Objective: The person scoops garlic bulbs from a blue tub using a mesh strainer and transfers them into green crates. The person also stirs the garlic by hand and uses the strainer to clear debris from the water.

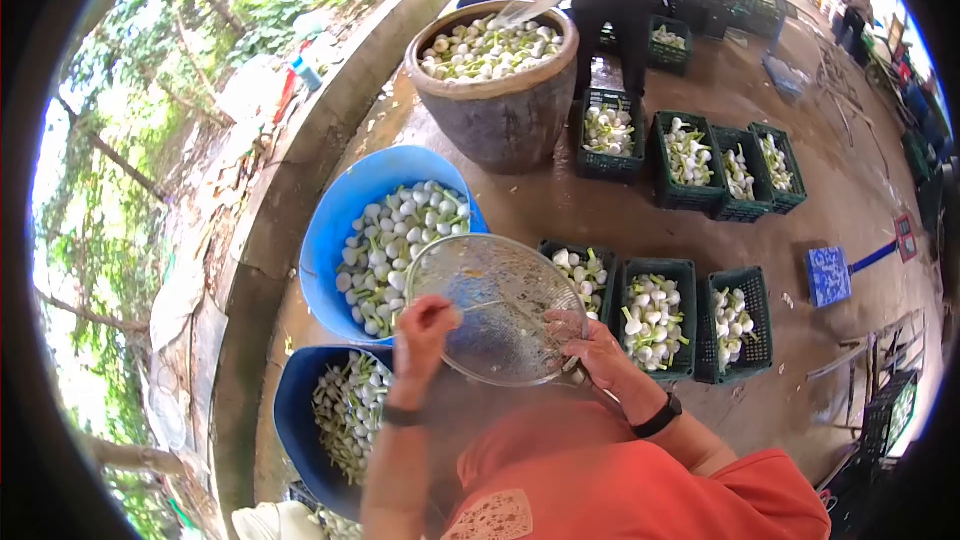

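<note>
A large round wire-mesh strainer (pixel 500 325) with a metal rim is held in front of my body, its mesh spotted with brown and dark bits. My right hand (pixel 597 348) grips the strainer's right edge. At the opposite edge, my left hand (pixel 424 335) is closed with its fingertips pinched over the mesh; a thin pale line runs from them, but what they hold I cannot make out. Just beyond the strainer stands a blue tub (pixel 325 240) of white bulbs with green stalks (pixel 395 250), which look like garlic. A darker blue tub (pixel 295 430) of similar bulbs is beside my left forearm.
A big brown-rimmed crock (pixel 490 135) full of bulbs stands ahead, with another person (pixel 610 0) behind it holding clear plastic. Several green crates (pixel 745 370) of bulbs are on the wet floor at right, near a blue scale (pixel 828 275). A low concrete wall (pixel 290 180) runs along the left.
</note>
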`<state>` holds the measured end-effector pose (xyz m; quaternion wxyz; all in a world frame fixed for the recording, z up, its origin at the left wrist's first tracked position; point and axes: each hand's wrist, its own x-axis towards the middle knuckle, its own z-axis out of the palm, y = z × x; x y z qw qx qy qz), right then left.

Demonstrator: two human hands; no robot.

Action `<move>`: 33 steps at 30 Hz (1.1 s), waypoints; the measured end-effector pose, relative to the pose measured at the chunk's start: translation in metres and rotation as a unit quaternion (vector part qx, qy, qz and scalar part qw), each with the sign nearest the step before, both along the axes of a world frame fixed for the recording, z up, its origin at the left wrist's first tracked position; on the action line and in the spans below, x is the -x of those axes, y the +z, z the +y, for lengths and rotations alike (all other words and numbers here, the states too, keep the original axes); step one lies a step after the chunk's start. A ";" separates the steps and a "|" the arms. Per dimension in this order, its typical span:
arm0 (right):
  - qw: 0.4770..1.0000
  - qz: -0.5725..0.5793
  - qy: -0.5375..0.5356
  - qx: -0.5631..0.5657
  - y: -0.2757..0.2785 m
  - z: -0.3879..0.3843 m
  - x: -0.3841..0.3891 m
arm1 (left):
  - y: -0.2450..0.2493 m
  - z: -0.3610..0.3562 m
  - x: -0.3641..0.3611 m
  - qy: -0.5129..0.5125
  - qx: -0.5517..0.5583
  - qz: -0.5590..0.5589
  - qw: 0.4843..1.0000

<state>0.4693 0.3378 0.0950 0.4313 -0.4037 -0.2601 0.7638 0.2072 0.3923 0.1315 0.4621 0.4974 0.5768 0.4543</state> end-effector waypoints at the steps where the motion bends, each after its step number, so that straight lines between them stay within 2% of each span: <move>1: 1.000 -0.001 0.012 0.001 -0.004 0.001 -0.003 | 0.015 -0.003 0.033 -0.004 0.012 0.039 0.999; 2: 1.000 -0.022 -0.009 0.006 -0.011 0.000 -0.008 | 0.023 -0.004 0.079 0.030 -0.009 0.043 0.999; 3: 0.998 -0.045 -0.033 0.008 -0.017 0.000 -0.013 | 0.035 -0.005 0.124 0.049 -0.080 -0.050 0.994; 4: 0.999 -0.047 -0.027 0.008 -0.023 0.000 -0.019 | 0.041 -0.007 0.181 0.181 -0.160 -0.148 0.959; 5: 0.996 -0.034 -0.076 0.033 -0.029 0.000 -0.026 | 0.053 -0.009 0.242 0.291 -0.191 -0.251 0.903; 6: 0.990 -0.021 -0.126 0.057 -0.033 -0.001 -0.032 | 0.024 -0.027 0.339 0.311 -0.282 -0.312 0.852; 7: 0.991 -0.026 -0.124 0.051 -0.035 -0.001 -0.036 | 0.022 -0.040 0.375 0.412 -0.290 -0.317 0.803; 8: 0.980 -0.061 -0.175 0.079 -0.038 -0.001 -0.039 | 0.017 -0.049 0.375 0.427 -0.280 -0.311 0.802; 9: 0.963 -0.095 -0.227 0.106 -0.042 -0.001 -0.039 | 0.007 -0.052 0.365 0.392 -0.234 -0.292 0.840; 10: 0.963 -0.098 -0.228 0.102 -0.044 0.000 -0.038 | -0.004 -0.055 0.350 0.356 -0.186 -0.271 0.875; 12: 0.954 -0.152 -0.247 0.076 -0.051 -0.002 -0.033 | -0.039 -0.055 0.332 0.327 -0.060 -0.330 0.883; 14: 0.954 -0.158 -0.245 0.072 -0.054 0.001 -0.020 | -0.073 -0.049 0.313 0.294 0.040 -0.349 0.889; 16: 0.947 -0.187 -0.246 0.091 -0.048 0.006 0.001 | -0.086 -0.039 0.300 0.306 0.132 -0.287 0.898; 17: 0.943 -0.191 -0.249 0.108 -0.049 0.009 0.011 | -0.097 -0.033 0.305 0.275 0.151 -0.278 0.908; 18: 0.943 -0.200 -0.242 0.113 -0.049 0.010 0.021 | -0.103 -0.026 0.310 0.246 0.154 -0.251 0.924; 20: 0.947 -0.140 -0.269 0.110 -0.048 0.018 0.043 | -0.109 -0.010 0.320 0.254 0.185 -0.157 0.936; 21: 0.954 -0.121 -0.258 0.096 -0.048 0.023 0.051 | -0.109 0.001 0.325 0.255 0.191 -0.160 0.934; 23: 0.958 -0.122 -0.243 0.089 -0.035 0.035 0.071 | -0.115 0.013 0.334 0.234 0.223 0.010 0.946; 24: 0.964 -0.116 -0.226 0.075 -0.027 0.044 0.081 | -0.128 0.015 0.342 0.234 0.230 0.004 0.945; 27: 0.968 -0.153 -0.188 0.065 -0.013 0.077 0.110 | -0.175 0.023 0.353 0.193 0.149 0.159 0.957; 31: 0.968 -0.207 -0.130 0.049 -0.020 0.134 0.146 | -0.198 0.017 0.329 0.182 0.122 0.159 0.963; 32: 0.968 -0.217 -0.117 0.046 -0.026 0.148 0.157 | -0.202 0.014 0.321 0.178 0.068 0.150 0.970; 33: 0.971 -0.203 -0.120 0.039 -0.039 0.159 0.166 | -0.193 0.013 0.310 0.173 0.106 0.146 0.968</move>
